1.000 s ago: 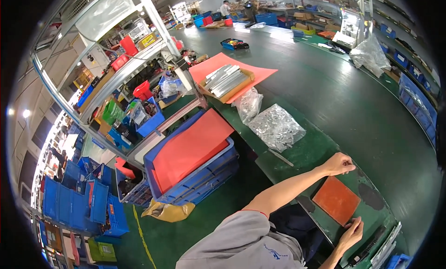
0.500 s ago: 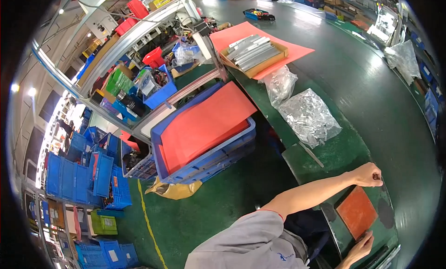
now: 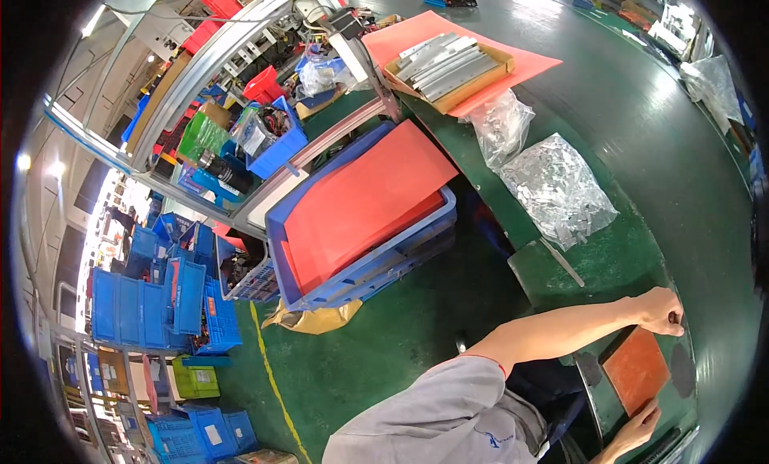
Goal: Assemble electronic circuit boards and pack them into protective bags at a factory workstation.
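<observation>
A square orange-brown board [image 3: 637, 371] lies on the green bench top at the lower right. Just beyond its far edge is my left hand [image 3: 660, 310], fingers curled closed with the tips together; whatever they hold is too small to make out. My right hand [image 3: 635, 429] is at the board's near corner, its fingers bent together and touching or very near the edge. What it may be pinching is hidden. A clear plastic bag of small silvery parts [image 3: 561, 193] rests farther up the bench, with a thin metal strip [image 3: 563, 262] beside it.
A cardboard tray of metal bars [image 3: 448, 68] sits on a red sheet [image 3: 525, 70] at the bench's far end. Left of the bench, a blue crate [image 3: 364, 264] holds red sheets [image 3: 364, 200]. Stacked blue bins [image 3: 132, 308] and a metal-framed shelf [image 3: 264, 204] stand farther left.
The view has shifted slightly, so the bench and my hands appear a little farther right. My hands stay at nearly the same places around the board.
</observation>
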The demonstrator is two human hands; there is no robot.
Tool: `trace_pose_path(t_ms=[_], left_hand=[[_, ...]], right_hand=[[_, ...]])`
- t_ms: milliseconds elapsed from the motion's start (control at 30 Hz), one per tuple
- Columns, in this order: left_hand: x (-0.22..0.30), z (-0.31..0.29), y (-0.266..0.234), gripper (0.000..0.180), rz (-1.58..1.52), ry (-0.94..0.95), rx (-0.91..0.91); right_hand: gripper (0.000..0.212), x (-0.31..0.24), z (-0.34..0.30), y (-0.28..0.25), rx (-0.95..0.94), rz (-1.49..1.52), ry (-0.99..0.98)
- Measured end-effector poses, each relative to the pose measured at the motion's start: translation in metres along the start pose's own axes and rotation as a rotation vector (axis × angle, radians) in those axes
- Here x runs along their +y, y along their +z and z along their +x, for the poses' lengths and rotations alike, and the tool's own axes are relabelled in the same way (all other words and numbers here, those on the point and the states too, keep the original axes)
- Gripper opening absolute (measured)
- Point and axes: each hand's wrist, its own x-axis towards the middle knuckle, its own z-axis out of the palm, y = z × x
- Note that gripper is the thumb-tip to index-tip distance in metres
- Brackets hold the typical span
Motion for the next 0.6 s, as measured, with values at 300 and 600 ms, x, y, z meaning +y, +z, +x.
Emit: trace_pose_path(t_ms=[300,600], left_hand=[[-0.006,0.002,0.006,0.035,0.006,0.046,0.053],[0.0,0.002,-0.002,0.035,-0.034,-0.023,-0.031]], right_hand=[[0.043,0.006,0.0,0.001,0.001,0.012,0.027],[0.043,0.004,0.002,-0.004,-0.009,0.031,0.052]])
